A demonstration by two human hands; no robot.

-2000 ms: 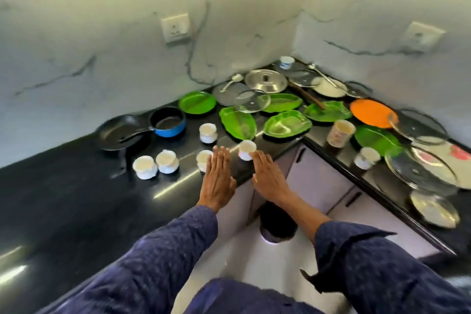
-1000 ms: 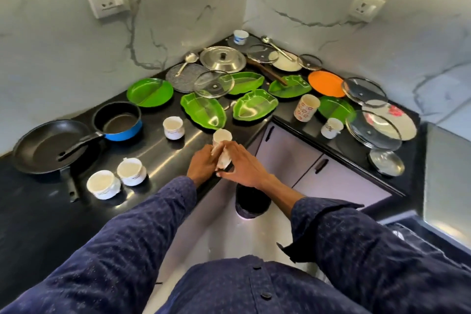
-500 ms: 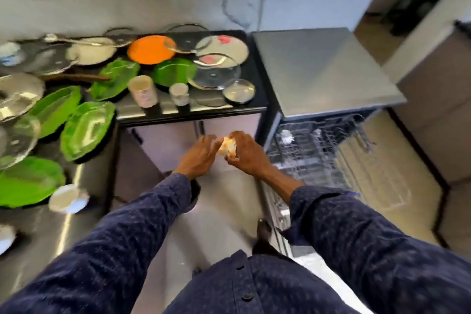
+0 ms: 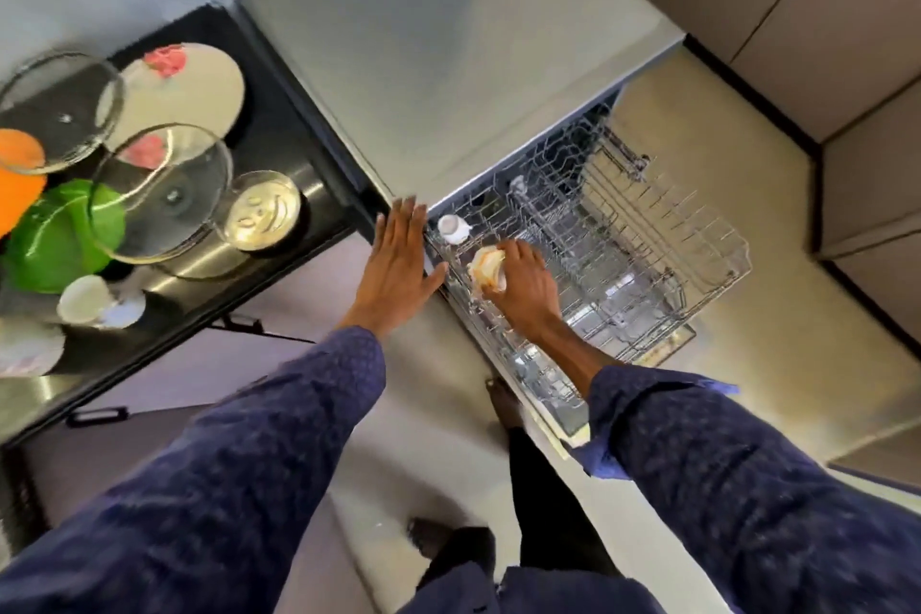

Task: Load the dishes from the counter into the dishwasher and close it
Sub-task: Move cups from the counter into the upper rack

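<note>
Beside the black counter: a grey dishwasher (image 4: 448,45) stands with its flat top bare and its front open
Dishwasher rack: a wire rack (image 4: 648,244) is pulled out over the pale floor, a lower rack showing beneath it
Counter: the black counter (image 4: 279,125) lies left of the dishwasher, its end just beside the machine's side
Sleeves: both arms wear dark blue patterned sleeves (image 4: 239,474) that reach forward from the bottom of the view
Glass lids: a large glass lid (image 4: 164,194) lies over the green plate, another glass lid (image 4: 55,110) lies behind it, and a small glass lid (image 4: 261,209) sits nearest the counter's end
White plate: a round plate with red flowers (image 4: 199,80) lies toward the wall, partly under the lids
Green plate: a green plate (image 4: 55,239) lies near the counter's front edge, an orange plate (image 4: 15,180) touching the left border of the view
Left hand: the left hand (image 4: 398,264) is spread flat, fingers straight and apart, holding nothing, at the near left corner of the rack; whether it touches the dishwasher cannot be told
Right hand: the right hand (image 4: 523,284) curls round a small white cup with orange marks (image 4: 486,267), holding it tilted over the rack's left side
Cup in rack: another white cup (image 4: 452,227) sits in the rack's back left corner, just beside the held one
Cup on counter: a white cup (image 4: 87,297) stands near the counter's front edge, below the green plate
</note>
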